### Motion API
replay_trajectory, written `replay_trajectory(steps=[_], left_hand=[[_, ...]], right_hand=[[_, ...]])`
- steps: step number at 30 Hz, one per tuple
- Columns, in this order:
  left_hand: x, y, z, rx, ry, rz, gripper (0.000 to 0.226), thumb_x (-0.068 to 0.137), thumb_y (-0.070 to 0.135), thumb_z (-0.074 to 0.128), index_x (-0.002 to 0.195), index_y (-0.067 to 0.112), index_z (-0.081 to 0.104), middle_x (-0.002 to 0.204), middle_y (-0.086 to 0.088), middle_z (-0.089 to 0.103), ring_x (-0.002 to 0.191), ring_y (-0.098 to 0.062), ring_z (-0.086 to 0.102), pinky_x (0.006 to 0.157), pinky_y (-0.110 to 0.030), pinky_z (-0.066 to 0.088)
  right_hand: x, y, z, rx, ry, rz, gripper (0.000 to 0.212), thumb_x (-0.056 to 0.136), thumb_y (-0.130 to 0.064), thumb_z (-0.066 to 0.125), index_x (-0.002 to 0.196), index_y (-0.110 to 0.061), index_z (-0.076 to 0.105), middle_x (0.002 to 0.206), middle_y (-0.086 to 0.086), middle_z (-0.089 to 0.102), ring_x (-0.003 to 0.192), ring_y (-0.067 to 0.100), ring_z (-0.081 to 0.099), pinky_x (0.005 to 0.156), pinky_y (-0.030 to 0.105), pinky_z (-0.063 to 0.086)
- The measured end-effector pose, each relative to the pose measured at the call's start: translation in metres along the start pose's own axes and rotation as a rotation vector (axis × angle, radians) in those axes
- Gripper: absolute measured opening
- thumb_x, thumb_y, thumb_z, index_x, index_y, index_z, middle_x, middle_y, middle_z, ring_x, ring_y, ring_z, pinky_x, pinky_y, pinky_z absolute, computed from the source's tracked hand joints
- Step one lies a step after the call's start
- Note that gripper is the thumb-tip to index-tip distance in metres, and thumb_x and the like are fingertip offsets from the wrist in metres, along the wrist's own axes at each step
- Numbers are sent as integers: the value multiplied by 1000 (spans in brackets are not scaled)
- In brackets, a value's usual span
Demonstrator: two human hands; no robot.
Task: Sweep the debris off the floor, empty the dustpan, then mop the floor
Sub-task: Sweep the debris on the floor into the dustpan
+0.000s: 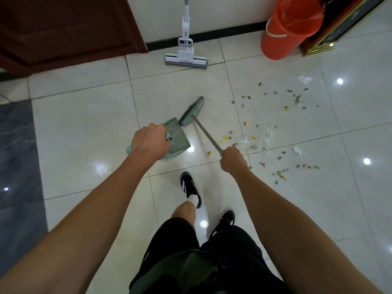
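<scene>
Debris (273, 132) strewn over the pale tiled floor (84, 134), right of centre: husk-like brown bits, a few yellow pieces, crumpled clear plastic and two white paper scraps. Left hand (149, 141) clenched round the teal handle of a green dustpan (178, 134), pan tilted with its open side facing up and forward. Right hand (232, 159) wrapped in a firm grip round the metal shaft of a teal-headed broom (192, 111), shaft slanting up and left from the fist, head close to the dustpan's far corner, well left of most of the scatter. Hard to tell whether the bristles touch the tiles or hang just above them. Farther off, a white sponge mop (186, 54) upright against the wall, head flat on the floor. To its right, an orange bucket (290, 26) beside a gold-trimmed dark cabinet (331, 37). Dark wooden door (63, 28) at upper left; grey floor strip along the left edge. Below, black shorts, two black trainers with white stripes, one foot stepped forward.
</scene>
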State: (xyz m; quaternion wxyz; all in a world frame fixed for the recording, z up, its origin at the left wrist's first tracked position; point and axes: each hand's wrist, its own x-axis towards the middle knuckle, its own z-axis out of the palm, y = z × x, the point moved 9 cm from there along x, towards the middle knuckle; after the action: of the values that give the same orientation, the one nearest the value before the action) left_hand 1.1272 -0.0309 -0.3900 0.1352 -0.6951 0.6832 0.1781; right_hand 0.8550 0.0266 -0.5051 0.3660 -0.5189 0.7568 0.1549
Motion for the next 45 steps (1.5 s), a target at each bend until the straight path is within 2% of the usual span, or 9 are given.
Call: replay_trajectory(steps=[5, 7, 10, 15, 19, 24, 31, 35, 45], left_hand=[[-38, 30, 15, 18, 8, 14, 15, 87, 27, 58, 94, 20, 69, 79, -2, 57, 68, -26, 53, 61, -31, 37], [-57, 44, 19, 33, 24, 8, 15, 86, 27, 58, 92, 21, 70, 75, -1, 55, 66, -26, 53, 60, -31, 36], [-90, 69, 25, 55, 34, 6, 14, 83, 24, 58, 89, 21, 70, 70, 1, 53, 65, -26, 54, 58, -30, 35], [-143, 116, 44, 101, 62, 56, 16, 86, 25, 57, 95, 20, 69, 79, -4, 59, 69, -27, 57, 62, -32, 38], [-177, 133, 57, 93, 57, 60, 18, 88, 29, 57, 99, 23, 69, 82, -4, 62, 71, -27, 59, 62, -32, 40], [-200, 123, 58, 75, 69, 8, 11, 84, 28, 56, 88, 24, 66, 75, -2, 57, 68, -28, 56, 61, -32, 39], [-211, 108, 78, 79, 7, -23, 10, 81, 28, 58, 85, 23, 65, 74, -2, 57, 67, -27, 58, 60, -31, 40], [-210, 115, 84, 113, -8, -12, 11, 83, 24, 56, 86, 22, 66, 72, -1, 56, 67, -27, 58, 60, -31, 39], [-198, 181, 89, 108, -26, 122, 8, 81, 23, 57, 83, 18, 64, 66, 1, 47, 63, -26, 53, 59, -31, 37]], right_hand=[[-28, 75, 8, -36, 5, 35, 24, 96, -18, 53, 118, -11, 58, 107, 9, 61, 96, 29, 62, 75, 37, 50], [-40, 110, 9, -38, 16, 46, 26, 96, -18, 53, 120, -9, 58, 96, 6, 57, 92, 28, 61, 76, 38, 53], [-63, 166, 9, -24, 29, 74, 33, 95, -14, 54, 127, -8, 55, 80, 0, 46, 82, 25, 57, 67, 35, 49], [-105, 241, 10, 34, 37, 87, 22, 90, -10, 51, 109, -8, 61, 86, 8, 57, 76, 29, 61, 66, 37, 57], [-131, 275, 26, 85, 39, 40, 26, 88, -8, 46, 108, -8, 63, 92, 13, 60, 72, 30, 57, 64, 37, 56], [-141, 276, 38, 37, 21, -60, 36, 86, -5, 43, 113, -14, 65, 82, 8, 59, 68, 26, 57, 53, 30, 45], [-139, 246, 43, -138, -4, -112, 33, 92, -11, 50, 123, -18, 62, 81, 0, 48, 73, 25, 56, 63, 33, 45], [-140, 258, 44, -218, -2, -68, 26, 91, -10, 53, 115, -15, 62, 79, 0, 47, 75, 25, 57, 62, 33, 46], [-153, 292, 24, -217, 100, 16, 24, 91, -8, 54, 114, -11, 61, 70, -1, 41, 71, 23, 55, 60, 32, 44]])
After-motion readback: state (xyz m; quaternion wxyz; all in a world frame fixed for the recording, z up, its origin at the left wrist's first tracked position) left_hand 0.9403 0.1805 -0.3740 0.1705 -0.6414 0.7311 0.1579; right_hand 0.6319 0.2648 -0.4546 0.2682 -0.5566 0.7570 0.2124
